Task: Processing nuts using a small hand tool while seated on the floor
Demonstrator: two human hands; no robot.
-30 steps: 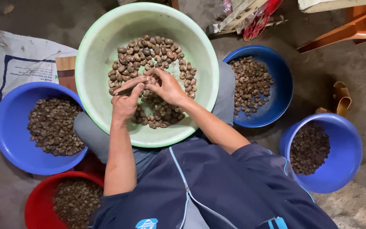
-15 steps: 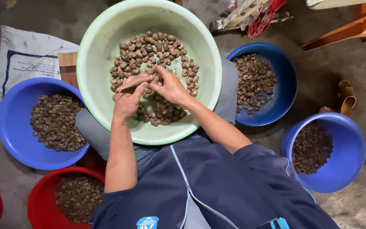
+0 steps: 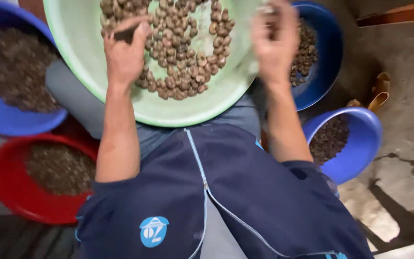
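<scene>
Pale green round plastic basin (image 3: 202, 108), upper centre, heaped with brown kidney-shaped nuts (image 3: 183, 57); left hand (image 3: 125, 52) clenched around a dark tool (image 3: 124, 34); right hand (image 3: 275, 41) blurred, grip cannot be told.

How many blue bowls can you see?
3. One blue bowl sits at the far left, one at the upper right beside the green basin, one lower right. More may be out of view.

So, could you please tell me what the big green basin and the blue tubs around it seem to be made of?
The green basin looks like moulded plastic: smooth, thin rolled rim, even pale colour with a soft sheen. The blue tubs look like plastic too, glossy and uniformly coloured. The left hand holds a dark tool; its material is too blurred to tell.
</scene>
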